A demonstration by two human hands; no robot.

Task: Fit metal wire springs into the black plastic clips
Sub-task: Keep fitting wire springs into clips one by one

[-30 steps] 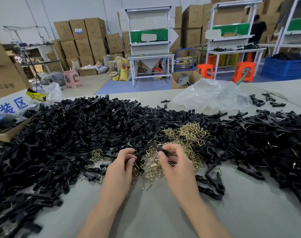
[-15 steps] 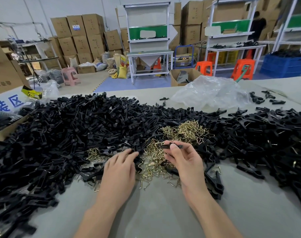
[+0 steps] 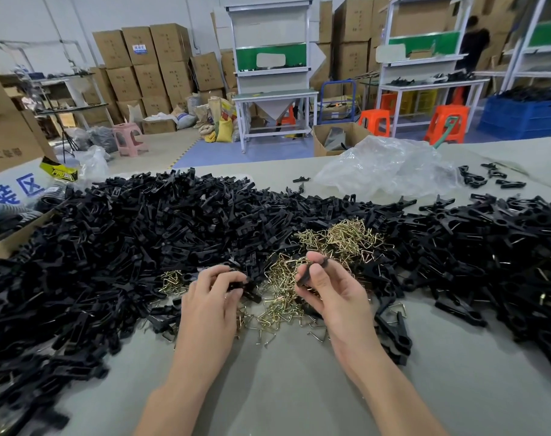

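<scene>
A wide heap of black plastic clip halves (image 3: 116,247) covers the left and middle of the grey table (image 3: 283,388). More black clips (image 3: 494,247) lie piled on the right. Between the piles lies a mound of brass-coloured wire springs (image 3: 346,237), and more springs spread out just beyond my hands. My left hand (image 3: 211,303) grips a black clip piece (image 3: 236,284) at the edge of the left heap, fingers curled over it. My right hand (image 3: 334,291) is raised a little above the springs and pinches another black clip piece (image 3: 308,273) between thumb and fingers.
A crumpled clear plastic bag (image 3: 384,165) lies at the table's far side. A few clips (image 3: 390,335) lie just right of my right wrist. A cardboard box (image 3: 6,234) stands at the left edge. Workbenches, stools and stacked cartons fill the room behind, with a person at the far right.
My right hand has lifted off the spring pile and turned palm inward with its clip piece. My left hand has curled its fingers round a clip piece at the heap's edge.
</scene>
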